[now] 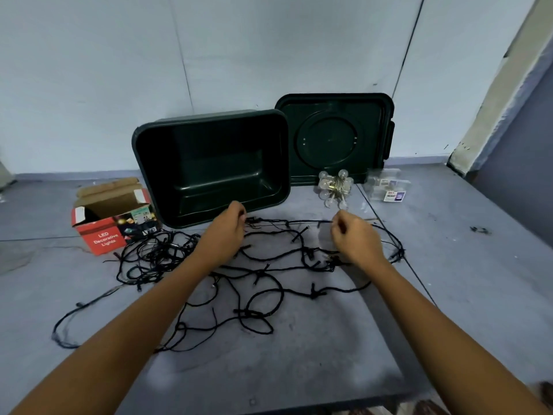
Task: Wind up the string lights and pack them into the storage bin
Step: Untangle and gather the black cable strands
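A long black string of lights (257, 277) lies tangled and spread over the grey floor in front of me. My left hand (223, 233) pinches one stretch of the wire near the bin's front edge. My right hand (354, 238) pinches the same stretch further right, and the wire runs taut between them. The dark green storage bin (149, 163) stands tilted toward me, open, with nothing inside. Its lid (335, 139) leans upright against the wall behind it.
A red cardboard box (103, 238) marked LED Decorative Lights stands open at the left. A bunch of clear globe bulbs (333, 188) lies right of the bin, beside a clear plastic package (387, 187). The wall is close behind.
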The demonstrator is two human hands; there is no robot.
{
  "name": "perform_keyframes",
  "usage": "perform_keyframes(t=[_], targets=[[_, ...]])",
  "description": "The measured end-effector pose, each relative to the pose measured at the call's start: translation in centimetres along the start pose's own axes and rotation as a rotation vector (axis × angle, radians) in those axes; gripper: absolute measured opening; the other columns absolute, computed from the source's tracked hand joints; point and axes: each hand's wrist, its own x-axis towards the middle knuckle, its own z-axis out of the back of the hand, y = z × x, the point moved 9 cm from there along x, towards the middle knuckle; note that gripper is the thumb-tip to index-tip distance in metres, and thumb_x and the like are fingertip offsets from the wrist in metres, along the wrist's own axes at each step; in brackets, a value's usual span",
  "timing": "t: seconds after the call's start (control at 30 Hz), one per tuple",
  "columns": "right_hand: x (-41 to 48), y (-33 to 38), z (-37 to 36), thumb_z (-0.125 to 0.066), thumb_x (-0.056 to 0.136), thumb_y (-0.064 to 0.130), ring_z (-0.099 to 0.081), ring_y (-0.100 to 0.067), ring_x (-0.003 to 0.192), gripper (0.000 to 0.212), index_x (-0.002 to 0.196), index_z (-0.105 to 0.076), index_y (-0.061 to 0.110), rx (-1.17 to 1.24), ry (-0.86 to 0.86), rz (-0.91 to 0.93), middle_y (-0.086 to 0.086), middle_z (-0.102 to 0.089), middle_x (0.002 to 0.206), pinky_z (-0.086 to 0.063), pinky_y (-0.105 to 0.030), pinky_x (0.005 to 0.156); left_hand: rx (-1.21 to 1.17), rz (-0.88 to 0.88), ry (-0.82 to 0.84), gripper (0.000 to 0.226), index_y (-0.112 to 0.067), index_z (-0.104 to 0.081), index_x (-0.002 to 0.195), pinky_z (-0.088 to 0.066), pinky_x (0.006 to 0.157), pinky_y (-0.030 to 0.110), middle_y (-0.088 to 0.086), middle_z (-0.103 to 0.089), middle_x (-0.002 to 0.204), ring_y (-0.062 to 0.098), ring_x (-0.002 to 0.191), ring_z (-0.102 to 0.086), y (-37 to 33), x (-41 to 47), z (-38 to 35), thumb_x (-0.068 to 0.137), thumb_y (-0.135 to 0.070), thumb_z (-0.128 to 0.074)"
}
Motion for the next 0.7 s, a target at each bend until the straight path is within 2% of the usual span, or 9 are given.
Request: perform_keyframes(t=[0.07,0.17,0.27,0.37,0.5,0.57,0.63,0.7], targets=[[0.6,-1.2,1.3,-0.047,0.092,0.018,-0.054,-0.027,0.071,0.013,0.087,-0.056,0.01,0.101,-0.043,-0.103,-0.005,-0.056,0.073,-0.038,-0.03,0.059,0.07,-0.01,-0.03,0.01,-0.013,-0.041,0.096,-0.026,0.048,0.028,-0.003,-0.042,0.067,0.011,0.055,-0.036,0.5,0.0,0.8,0.1,-0.019,-0.034],[1.1,-1.5,1.7,-0.047,0.092,0.015,-0.053,-0.025,0.071,0.012,0.089,-0.057,0.01,0.135,-0.065,-0.17,-0.006,-0.057,0.075,-0.038,-0.028,0.061,0.199,-0.067,-0.081,0.015,-0.011,-0.047,0.102,-0.026,0.048,0.025,-0.008,-0.041,0.07,0.005,0.056,-0.036,0.4,-0.4,1.3,0.099,-0.021,-0.037],[1.3,-1.6,2.1,-0.045,0.092,0.015,-0.052,-0.025,0.07,0.014,0.093,-0.058,0.008,0.182,-0.119,-0.189,-0.007,-0.056,0.074,-0.038,-0.028,0.061,0.243,-0.138,-0.13,0.018,-0.011,-0.053,0.105,-0.033,0.053,0.022,-0.002,-0.055,0.083,0.01,0.066,-0.048,-0.2,-1.0,2.1,0.097,-0.024,-0.042],[1.3,-1.2,3.0,-0.049,0.094,0.017,-0.052,-0.022,0.069,0.015,0.095,-0.062,0.01,0.227,-0.18,-0.12,-0.007,-0.057,0.076,-0.039,-0.028,0.062,0.297,-0.2,-0.2,0.023,-0.008,-0.058,0.109,-0.041,0.069,0.027,0.007,-0.058,0.094,0.023,0.085,-0.053,-0.9,-0.8,3.5,0.095,-0.023,-0.047],[2.6,0.1,4.0,-0.053,0.093,0.019,-0.056,-0.027,0.088,0.02,0.104,-0.068,0.014,0.16,-0.234,0.0,-0.012,-0.061,0.095,-0.044,-0.032,0.072,0.286,-0.167,-0.314,0.019,-0.007,-0.063,0.103,-0.042,0.073,0.038,0.012,-0.057,0.097,0.03,0.091,-0.051,-1.4,0.4,5.8,0.093,-0.017,-0.05],[3.0,0.5,3.0,-0.053,0.092,0.019,-0.053,-0.03,0.098,0.024,0.111,-0.067,0.017,0.028,-0.165,0.005,-0.012,-0.057,0.104,-0.047,-0.038,0.078,0.324,-0.07,-0.251,0.021,-0.011,-0.064,0.106,-0.044,0.079,0.044,0.01,-0.057,0.109,0.031,0.103,-0.049,-0.8,1.5,5.3,0.093,-0.021,-0.05],[2.3,1.4,1.9,-0.054,0.091,0.017,-0.051,-0.031,0.102,0.027,0.116,-0.065,0.017,-0.045,-0.112,0.057,-0.012,-0.055,0.11,-0.048,-0.043,0.083,0.402,0.043,-0.034,0.03,-0.017,-0.06,0.12,-0.042,0.09,0.049,0.006,-0.051,0.126,0.03,0.117,-0.042,0.5,2.2,2.8,0.094,-0.027,-0.048],[0.8,3.5,1.2,-0.055,0.09,0.015,-0.054,-0.026,0.097,0.025,0.112,-0.067,0.014,0.002,-0.051,0.171,-0.011,-0.057,0.108,-0.048,-0.039,0.084,0.421,0.08,0.161,0.04,-0.019,-0.047,0.134,-0.037,0.101,0.051,0.004,-0.039,0.141,0.03,0.127,-0.035,1.3,1.8,0.0,0.096,-0.028,-0.045]])
